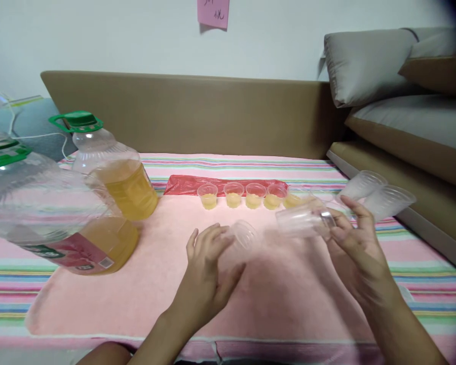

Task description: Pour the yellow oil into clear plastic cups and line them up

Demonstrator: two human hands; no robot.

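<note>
My left hand (213,263) is closed around a clear plastic cup (247,237), which is tilted and blurred by motion. To its right, my right hand (355,243) grips another clear plastic cup (298,221) lying sideways in the fingers, its open rim not clear to see; whether it is one cup or a few nested ones, I cannot tell. Just beyond my hands, several small clear cups (233,196) stand in a row, each with a little yellow liquid. The rightmost of these is partly hidden behind the held cup.
Two big green-capped bottles of yellow liquid, a nearer bottle (110,248) and a farther bottle (133,190), stand at left. A red plastic bag (182,184) lies behind the row. More clear cups (389,200) rest at right near stacked cushions (414,121). A pink mat (110,309) covers striped cloth.
</note>
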